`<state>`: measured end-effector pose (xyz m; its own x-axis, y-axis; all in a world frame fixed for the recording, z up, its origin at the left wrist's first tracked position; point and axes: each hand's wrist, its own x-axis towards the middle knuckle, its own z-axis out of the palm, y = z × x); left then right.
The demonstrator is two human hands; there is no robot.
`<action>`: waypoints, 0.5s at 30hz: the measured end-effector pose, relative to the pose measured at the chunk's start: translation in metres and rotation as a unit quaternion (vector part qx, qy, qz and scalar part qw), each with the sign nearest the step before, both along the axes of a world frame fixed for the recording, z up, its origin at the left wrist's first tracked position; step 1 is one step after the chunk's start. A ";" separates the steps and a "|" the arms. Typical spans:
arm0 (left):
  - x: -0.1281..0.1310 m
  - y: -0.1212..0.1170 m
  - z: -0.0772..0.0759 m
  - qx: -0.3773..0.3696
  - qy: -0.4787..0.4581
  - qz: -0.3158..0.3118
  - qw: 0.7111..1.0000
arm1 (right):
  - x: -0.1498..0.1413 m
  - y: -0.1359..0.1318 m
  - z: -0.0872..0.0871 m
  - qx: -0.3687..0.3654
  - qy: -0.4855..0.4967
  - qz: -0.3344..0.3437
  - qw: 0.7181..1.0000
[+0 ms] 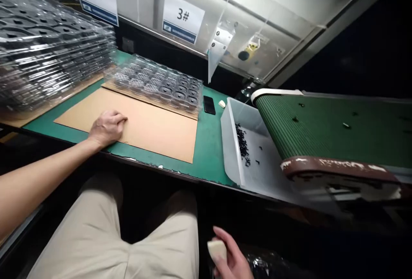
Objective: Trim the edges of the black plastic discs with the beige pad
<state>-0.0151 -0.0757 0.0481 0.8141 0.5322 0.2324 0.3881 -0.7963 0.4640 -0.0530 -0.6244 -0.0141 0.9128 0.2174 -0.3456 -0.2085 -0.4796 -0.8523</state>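
Observation:
My left hand [107, 128] is closed and rests on the near left part of a flat brown cardboard sheet [157, 131]. Its fingers are curled under, so whatever they hold, if anything, is hidden. Low in front of the bench, to the right of my knees, my right hand [233, 257] grips a small cream-coloured block [217, 250] with a rounded edge between thumb and fingers. Behind the sheet lies a clear plastic tray [161, 82] with rows of round pockets, on more cardboard.
Tall stacked clear trays [54, 51] fill the left. A black phone [209, 105] and a pale piece [222, 104] lie near a translucent bin [230, 141] holding small black parts [242, 141]. A green conveyor belt [322, 128], carrying several tiny parts, runs at right.

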 end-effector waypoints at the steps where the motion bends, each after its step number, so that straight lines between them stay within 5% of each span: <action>1: 0.001 0.002 -0.006 0.011 -0.005 0.000 1.000 | 0.014 0.032 0.012 -0.006 -0.052 0.045 0.998; 4: 0.006 0.009 -0.019 0.036 -0.011 -0.001 0.999 | 0.066 0.118 0.059 -0.040 -0.239 0.119 0.963; 9: 0.012 0.015 -0.022 0.060 -0.010 0.007 0.998 | 0.156 0.215 0.113 -0.019 -0.464 0.056 0.884; 13: 0.007 0.010 -0.008 0.060 0.010 0.020 0.998 | 0.220 0.247 0.094 -0.099 -0.610 0.097 0.780; 15: 0.004 0.010 -0.001 0.060 0.022 0.020 0.998 | 0.238 0.274 0.061 -0.153 -0.584 0.186 0.775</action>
